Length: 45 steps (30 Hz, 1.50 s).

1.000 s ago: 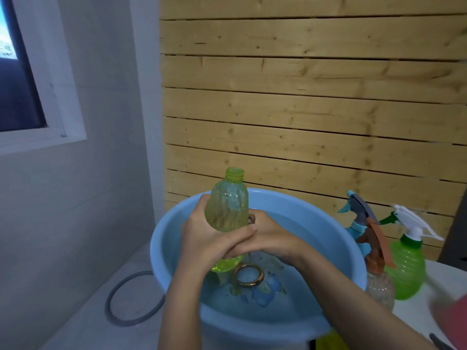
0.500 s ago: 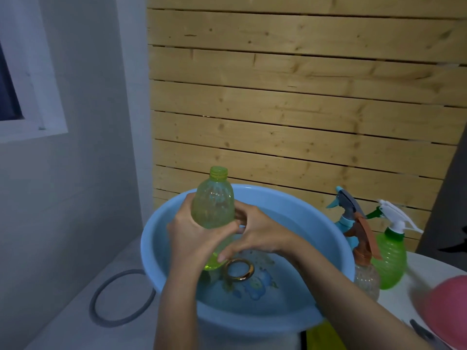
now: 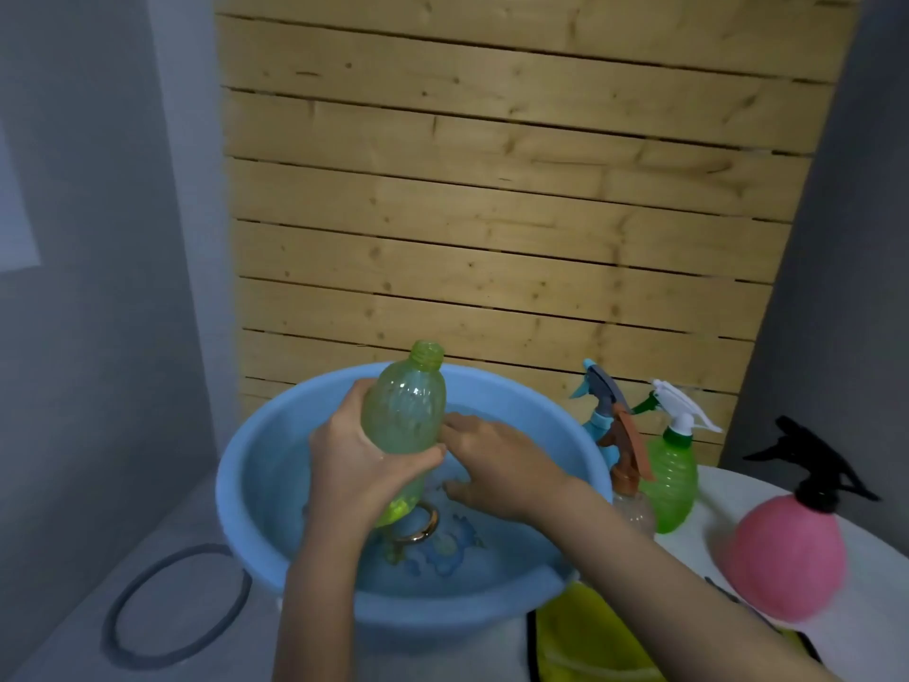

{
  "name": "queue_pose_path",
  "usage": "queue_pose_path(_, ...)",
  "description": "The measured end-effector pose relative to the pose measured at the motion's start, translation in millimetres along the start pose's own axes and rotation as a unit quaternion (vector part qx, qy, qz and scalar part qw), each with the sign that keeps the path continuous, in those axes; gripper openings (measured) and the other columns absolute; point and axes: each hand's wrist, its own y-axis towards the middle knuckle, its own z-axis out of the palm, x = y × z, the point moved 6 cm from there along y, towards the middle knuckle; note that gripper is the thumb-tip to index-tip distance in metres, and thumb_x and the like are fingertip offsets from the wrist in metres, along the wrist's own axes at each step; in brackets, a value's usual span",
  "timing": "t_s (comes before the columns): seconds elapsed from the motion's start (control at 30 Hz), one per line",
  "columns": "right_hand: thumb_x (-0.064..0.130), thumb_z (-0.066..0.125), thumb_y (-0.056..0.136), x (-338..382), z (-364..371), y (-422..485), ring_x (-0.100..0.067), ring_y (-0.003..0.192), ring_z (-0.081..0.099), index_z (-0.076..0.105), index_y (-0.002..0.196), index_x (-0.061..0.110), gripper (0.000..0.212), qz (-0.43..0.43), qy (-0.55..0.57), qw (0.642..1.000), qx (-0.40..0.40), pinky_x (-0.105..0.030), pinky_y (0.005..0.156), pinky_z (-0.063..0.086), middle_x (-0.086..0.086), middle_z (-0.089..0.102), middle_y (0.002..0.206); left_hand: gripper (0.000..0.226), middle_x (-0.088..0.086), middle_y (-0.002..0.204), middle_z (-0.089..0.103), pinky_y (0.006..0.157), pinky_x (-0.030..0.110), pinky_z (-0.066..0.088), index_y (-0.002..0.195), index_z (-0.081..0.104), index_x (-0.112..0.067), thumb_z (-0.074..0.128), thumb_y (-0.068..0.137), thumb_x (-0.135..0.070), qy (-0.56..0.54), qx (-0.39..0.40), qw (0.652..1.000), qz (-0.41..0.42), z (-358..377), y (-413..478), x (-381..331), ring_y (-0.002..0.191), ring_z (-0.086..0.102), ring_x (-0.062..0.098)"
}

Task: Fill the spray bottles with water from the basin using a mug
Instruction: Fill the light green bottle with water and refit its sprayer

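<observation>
Pale pine slat wall (image 3: 492, 214) behind, big light-blue plastic basin (image 3: 442, 612) of water in front; the view has swung right over the last second. The open-necked translucent yellow-green plastic bottle (image 3: 406, 411) stays upright over the basin, with the left hand (image 3: 359, 465) wrapped round its lower body. Change: the right hand (image 3: 497, 465) has come off the bottle and dropped toward the water, fingers loosely spread, holding nothing. Probably going for the gold-rimmed vessel (image 3: 418, 526), presumably the mug, submerged just below the bottle, so no pour yet. On the white table (image 3: 718, 534) to the right: pink round bottle with black trigger (image 3: 782, 553), green ribbed bottle with white trigger (image 3: 671, 479), clear bottle with brown trigger (image 3: 632, 509), heads all fitted. The held bottle and left wrist crowd the reach.
</observation>
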Motion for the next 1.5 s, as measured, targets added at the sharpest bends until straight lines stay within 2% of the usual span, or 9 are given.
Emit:
queue_pose_path(0.23, 0.026, 0.054, 0.091, -8, -27, -18, -0.028, 0.111, 0.049, 0.043, 0.129, 0.015, 0.04, 0.027, -0.049, 0.998, -0.031, -0.032, 0.073, 0.033, -0.005, 0.045, 0.13, 0.053, -0.014, 0.074, 0.064, 0.058, 0.0, 0.038, 0.088, 0.058, -0.029, 0.09, 0.046, -0.024, -0.004, -0.006, 1.0, 0.016, 10, -8, -29, 0.072, 0.056, -0.014)
queue_pose_path(0.37, 0.024, 0.052, 0.092, -18, -38, -34, -0.026, 0.112, 0.048, 0.044, 0.125, 0.014, 0.035, 0.044, -0.047, 0.998, -0.024, -0.033, 0.075, 0.035, -0.004, 0.048, 0.126, 0.049, -0.015, 0.073, 0.063, 0.058, 0.001, 0.039, 0.083, 0.057, -0.031, 0.089, 0.047, -0.025, -0.019, 0.006, 1.0, 0.019, 23, -15, -43, 0.073, 0.055, -0.014)
queue_pose_path(0.53, 0.027, 0.05, 0.094, -36, -47, -61, -0.022, 0.12, 0.046, 0.038, 0.136, 0.02, 0.045, 0.077, -0.046, 0.996, -0.022, -0.037, 0.084, 0.041, 0.0, 0.048, 0.131, 0.049, -0.012, 0.075, 0.065, 0.058, 0.008, 0.043, 0.086, 0.059, -0.024, 0.089, 0.047, -0.025, -0.034, 0.021, 0.999, 0.013, 42, -25, -54, 0.074, 0.06, -0.004)
queue_pose_path(0.67, 0.027, 0.051, 0.091, -51, -45, -81, -0.023, 0.122, 0.046, 0.031, 0.143, 0.029, 0.056, 0.106, -0.047, 0.993, -0.016, -0.048, 0.099, 0.034, 0.003, 0.049, 0.132, 0.051, -0.014, 0.074, 0.064, 0.057, 0.009, 0.043, 0.086, 0.058, -0.026, 0.09, 0.046, -0.026, -0.044, 0.033, 0.998, 0.011, 58, -33, -59, 0.074, 0.059, -0.004)
queue_pose_path(0.8, 0.019, 0.052, 0.092, -59, -52, -102, -0.028, 0.12, 0.044, 0.03, 0.145, 0.027, 0.058, 0.112, -0.04, 0.992, -0.031, -0.028, 0.079, 0.029, -0.004, 0.052, 0.128, 0.058, -0.015, 0.075, 0.063, 0.056, 0.005, 0.039, 0.092, 0.059, -0.029, 0.087, 0.041, -0.033, -0.047, 0.032, 0.998, 0.024, 73, -43, -67, 0.072, 0.059, 0.0)
queue_pose_path(0.9, 0.017, 0.052, 0.09, -65, -56, -117, -0.029, 0.118, 0.046, 0.033, 0.144, 0.028, 0.058, 0.126, -0.034, 0.99, -0.044, -0.03, 0.068, 0.035, -0.005, 0.051, 0.13, 0.062, -0.013, 0.082, 0.062, 0.062, 0.013, 0.037, 0.1, 0.059, -0.027, 0.091, 0.047, -0.027, -0.034, 0.034, 0.998, 0.032, 80, -50, -71, 0.077, 0.058, 0.011)
queue_pose_path(1.07, 0.02, 0.052, 0.092, -83, -52, -145, -0.031, 0.109, 0.056, 0.04, 0.141, 0.023, 0.051, 0.163, -0.029, 0.985, -0.041, -0.033, 0.069, 0.039, -0.007, 0.044, 0.139, 0.064, -0.009, 0.085, 0.062, 0.069, 0.02, 0.037, 0.103, 0.059, -0.025, 0.091, 0.048, -0.023, -0.035, 0.039, 0.998, 0.027, 82, -53, -71, 0.08, 0.057, 0.014)
queue_pose_path(1.23, 0.018, 0.047, 0.094, -93, -36, -173, -0.028, 0.1, 0.054, 0.039, 0.14, 0.024, 0.048, 0.208, -0.028, 0.978, 0.002, -0.03, 0.065, 0.033, -0.007, 0.052, 0.118, 0.064, -0.005, 0.087, 0.062, 0.073, 0.023, 0.04, 0.105, 0.061, -0.021, 0.091, 0.049, -0.02, -0.036, 0.044, 0.998, 0.03, 82, -53, -71, 0.082, 0.057, 0.017)
queue_pose_path(1.5, 0.005, 0.053, 0.09, -109, 10, -191, -0.03, 0.108, 0.057, 0.052, 0.126, 0.018, 0.038, 0.258, -0.052, 0.944, 0.201, -0.035, 0.071, 0.041, -0.01, 0.053, 0.124, 0.063, -0.007, 0.089, 0.061, 0.072, 0.023, 0.039, 0.104, 0.058, -0.026, 0.091, 0.051, -0.017, -0.045, 0.067, 0.996, 0.036, 82, -60, -75, 0.083, 0.056, 0.015)
